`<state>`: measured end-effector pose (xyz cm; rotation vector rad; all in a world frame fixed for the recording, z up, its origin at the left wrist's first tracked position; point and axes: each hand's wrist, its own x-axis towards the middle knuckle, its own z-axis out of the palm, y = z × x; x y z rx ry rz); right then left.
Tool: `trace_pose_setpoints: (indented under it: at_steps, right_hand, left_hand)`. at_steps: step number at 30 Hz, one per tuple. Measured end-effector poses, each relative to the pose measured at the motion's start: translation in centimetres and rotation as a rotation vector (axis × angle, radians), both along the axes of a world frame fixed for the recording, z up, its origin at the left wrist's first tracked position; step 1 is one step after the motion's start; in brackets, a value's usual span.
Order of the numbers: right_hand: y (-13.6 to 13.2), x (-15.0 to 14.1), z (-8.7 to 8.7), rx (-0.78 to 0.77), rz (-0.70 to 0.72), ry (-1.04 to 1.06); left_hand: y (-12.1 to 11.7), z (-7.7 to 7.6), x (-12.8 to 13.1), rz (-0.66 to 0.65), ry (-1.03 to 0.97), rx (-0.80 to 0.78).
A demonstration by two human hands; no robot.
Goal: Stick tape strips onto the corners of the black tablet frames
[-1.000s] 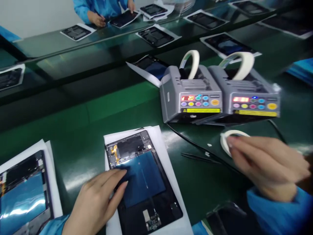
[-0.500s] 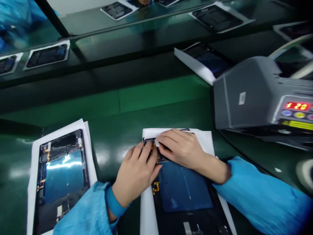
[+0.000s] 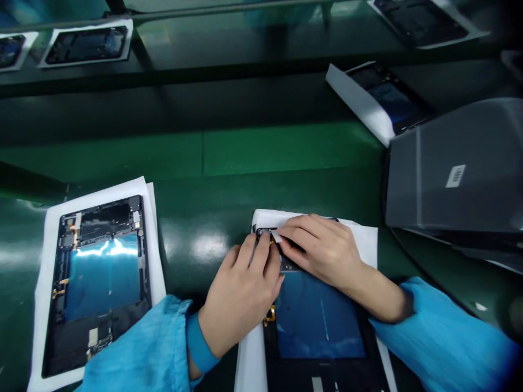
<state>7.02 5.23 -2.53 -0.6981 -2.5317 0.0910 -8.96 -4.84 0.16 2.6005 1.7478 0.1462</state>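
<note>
Tape [image 3: 277, 237] is pinched in the right hand [image 3: 327, 247] at the top end of an opened tablet [image 3: 321, 318] lying on white paper [image 3: 366, 240]; the left hand [image 3: 244, 294] bends its fingers there, its grip hidden from me.

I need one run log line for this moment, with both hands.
left hand: at tablet's upper end | right hand: pinching white strip there | second tablet: at left, on white paper
</note>
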Motion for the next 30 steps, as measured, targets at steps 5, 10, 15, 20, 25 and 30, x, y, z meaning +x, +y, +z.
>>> trace_pose_setpoints:
  at_steps: [5, 10, 15, 20, 25, 30]
  right_hand:
    - [0.0, 0.0, 0.2, 0.030, 0.020, -0.056]
    - [0.1, -0.3, 1.1, 0.007, 0.022, -0.175]
    - [-1.3, -0.8, 2.8, -0.051, 0.009, -0.413]
    - [-3.7, 5.3, 3.4, 0.072, 0.051, -0.216]
    - [-3.2, 17.1, 2.4, 0.471, -0.501, 0.012]
    - [-0.3, 20.8, 1.2, 0.493, -0.533, -0.077]
  left_hand:
    - [-0.2, 0.1, 0.3, 0.022, 0.024, 0.022]
    - [0.0, 0.1, 0.3, 0.015, 0.021, 0.054]
    - [0.4, 0.2, -0.2, 0.013, 0.019, 0.100]
    - [1.7, 0.0, -0.7, -0.071, 0.054, 0.196]
    - [1.9, 0.1, -0.3, -0.109, 0.102, 0.236]
    - [1.9, 0.4, 0.2, -0.076, 0.124, 0.230]
